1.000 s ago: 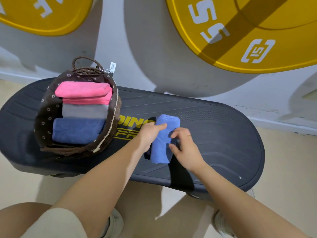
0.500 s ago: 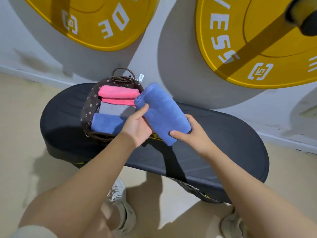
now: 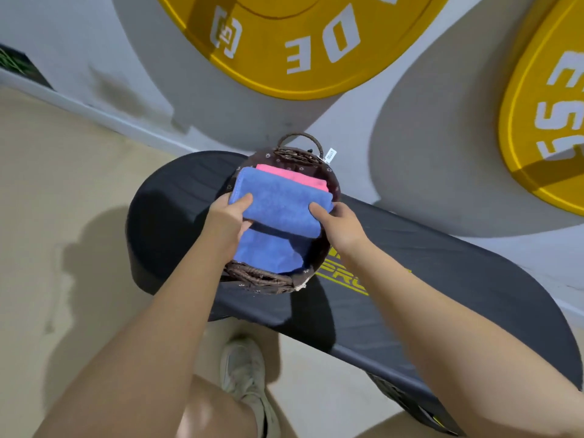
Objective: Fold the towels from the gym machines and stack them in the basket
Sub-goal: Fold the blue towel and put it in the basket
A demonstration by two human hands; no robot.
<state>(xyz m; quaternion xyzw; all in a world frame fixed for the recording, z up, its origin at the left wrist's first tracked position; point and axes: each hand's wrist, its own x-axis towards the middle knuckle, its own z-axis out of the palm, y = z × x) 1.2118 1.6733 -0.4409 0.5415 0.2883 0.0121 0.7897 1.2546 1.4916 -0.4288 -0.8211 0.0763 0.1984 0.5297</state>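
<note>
Both hands, left (image 3: pixel 228 218) and right (image 3: pixel 339 226), pinch the folded towel (image 3: pixel 281 202) by its ends, thumbs on top, over the basket (image 3: pixel 262 278); lower it level onto what seems a second blue towel (image 3: pixel 268 252), then release together.

Held blue towel (image 3: pixel 281 203): soft cloth, fuzzy matt nap; same for the blue towel under it (image 3: pixel 268 251) and the pink towel (image 3: pixel 292 178) at the far side. Basket (image 3: pixel 259 276): dark brown woven wicker, rough, with printed cloth lining. Board (image 3: pixel 442 279): black matt, ribbed surface, yellow printed lettering. Yellow discs (image 3: pixel 284 42) on far wall: matt, look rubbery. Floor (image 3: pixel 63 216): smooth beige, slight sheen.
</note>
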